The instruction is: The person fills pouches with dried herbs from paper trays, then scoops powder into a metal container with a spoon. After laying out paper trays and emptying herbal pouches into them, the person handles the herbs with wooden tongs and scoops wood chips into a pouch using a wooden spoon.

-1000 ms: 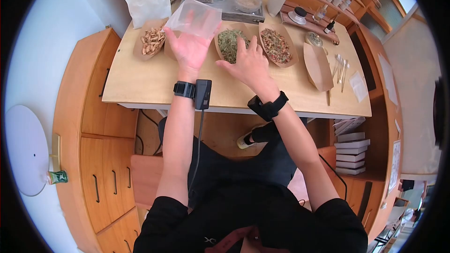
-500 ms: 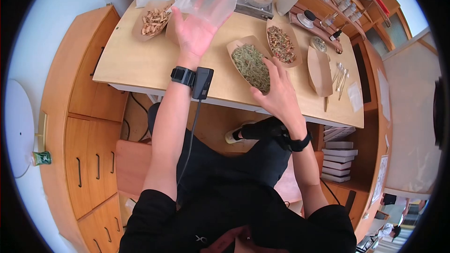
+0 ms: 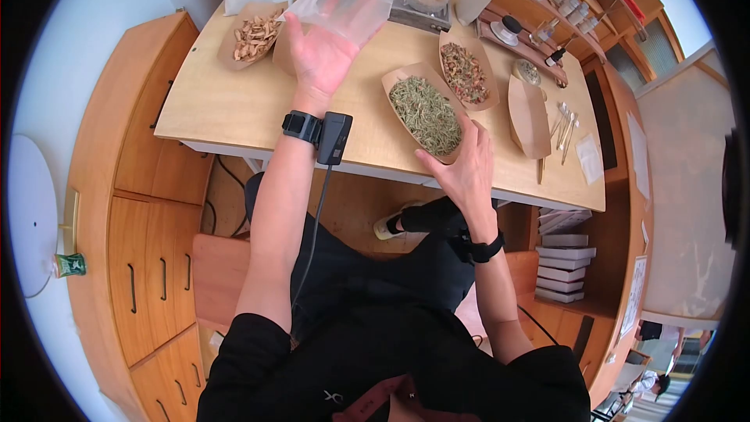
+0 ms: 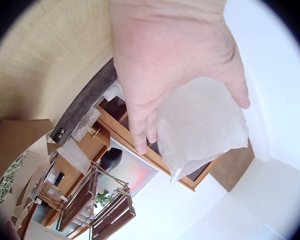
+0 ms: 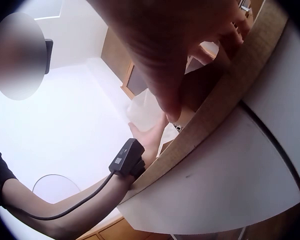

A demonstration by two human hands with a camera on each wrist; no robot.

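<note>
In the head view a translucent bag (image 3: pixel 348 8) lies over the fingers of my left hand (image 3: pixel 322 59), which is raised palm up over the table. The outstretched fingers show through it. The left wrist view has the bag (image 4: pixel 202 125) between the thumb and the fingers. My right hand (image 3: pixel 467 168) grips the near end of a brown paper tray (image 3: pixel 397 76), thumb on one side and fingers on the other. Dried green herb (image 3: pixel 426 113) fills this tray, which sits near the table's front edge.
A tray of reddish dried mix (image 3: pixel 466 74) stands behind, with a bare paper tray (image 3: pixel 531 117) to its right. Wood-coloured slices (image 3: pixel 256 35) fill a tray at left. Small utensils (image 3: pixel 566 129) and a clear packet (image 3: pixel 590 159) lie at right; a bottle rack (image 3: pixel 539 16) stands behind.
My right hand has come down to the herb tray and taken its near end. The tray has moved toward me and to the right. My left hand keeps the bag raised.
</note>
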